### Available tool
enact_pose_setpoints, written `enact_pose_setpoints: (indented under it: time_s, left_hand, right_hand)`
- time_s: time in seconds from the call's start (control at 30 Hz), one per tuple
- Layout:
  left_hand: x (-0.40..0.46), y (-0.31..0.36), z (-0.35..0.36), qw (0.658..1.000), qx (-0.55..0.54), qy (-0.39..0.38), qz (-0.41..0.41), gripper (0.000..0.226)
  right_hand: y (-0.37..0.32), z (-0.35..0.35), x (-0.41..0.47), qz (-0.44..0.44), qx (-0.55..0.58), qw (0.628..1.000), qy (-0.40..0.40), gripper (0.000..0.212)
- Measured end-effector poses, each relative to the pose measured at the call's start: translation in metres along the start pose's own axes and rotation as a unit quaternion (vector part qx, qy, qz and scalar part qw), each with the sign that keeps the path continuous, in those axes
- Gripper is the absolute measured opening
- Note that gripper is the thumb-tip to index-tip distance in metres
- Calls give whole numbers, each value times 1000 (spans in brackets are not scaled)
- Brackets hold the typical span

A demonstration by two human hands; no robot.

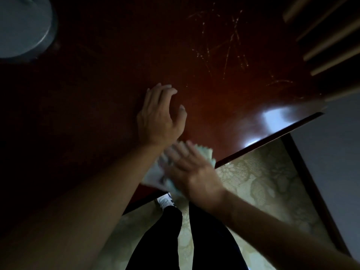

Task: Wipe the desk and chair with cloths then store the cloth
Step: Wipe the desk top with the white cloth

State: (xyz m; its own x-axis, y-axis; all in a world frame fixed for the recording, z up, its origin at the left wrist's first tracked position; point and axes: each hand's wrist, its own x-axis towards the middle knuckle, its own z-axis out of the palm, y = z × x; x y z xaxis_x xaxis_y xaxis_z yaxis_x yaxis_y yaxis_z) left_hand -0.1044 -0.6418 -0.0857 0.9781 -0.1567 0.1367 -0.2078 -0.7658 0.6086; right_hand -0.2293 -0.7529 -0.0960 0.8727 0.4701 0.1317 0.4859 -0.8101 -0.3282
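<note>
1. The person is standing at a dark red-brown glossy wooden desk [224,106], and the desk-wiping part of the task looks to be under way rather than finished.
2. The right hand [192,170] is pressing flat on a pale, light-coloured wiping cloth [206,154]; its fingers [175,152] are lying fairly straight and close together over the cloth, not curled round it. The hand and cloth are blurred, which suggests a wiping stroke.
3. The cloth is lying under the right fingers and palm, at the near edge of the desk, with a frilled corner showing just beyond the fingertips.
4. The left hand [157,115] is resting on the desk beyond the right fingers, holding nothing; its fingers [167,89] are straight and slightly spread, the thumb held apart.
5. Pale scratch marks [220,41] are showing on the desk well beyond the left fingertips; whether that part has been wiped cannot be told.
6. Judging from this view, the chair is yet to be wiped and the cloth yet to be stored. No chair can be identified for certain.
7. As for containers, a grey round object [23,26] is sitting far to the left of the left fingers; it may be a lid or a bin, and any contents are hidden.
8. Pale wooden slats [327,36] are standing far beyond and to the right of both hands.
</note>
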Motion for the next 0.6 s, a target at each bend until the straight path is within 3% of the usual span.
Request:
enact_pose_setpoints:
  time_s: [0.13,0.33,0.4,0.47,0.6]
  left_hand:
    - [1,0,3,1000,26,-2,6,38]
    - [5,-3,8,999,33,10,-5,25]
    - [5,-6,9,999,50,11,18,23]
    - [6,-6,11,997,69,7,39,23]
    - [4,-5,14,993,102,6,50,25]
  right_hand:
    - [11,-2,-11,-125,12,991,-48,39]
    - [75,-22,21,-59,-8,998,-28,34]
    - [90,-28,19,-15,-3,1000,-24,37]
    - [116,-40,15,93,-14,996,11,42]
    - [162,-62,15,279,-30,957,68,41]
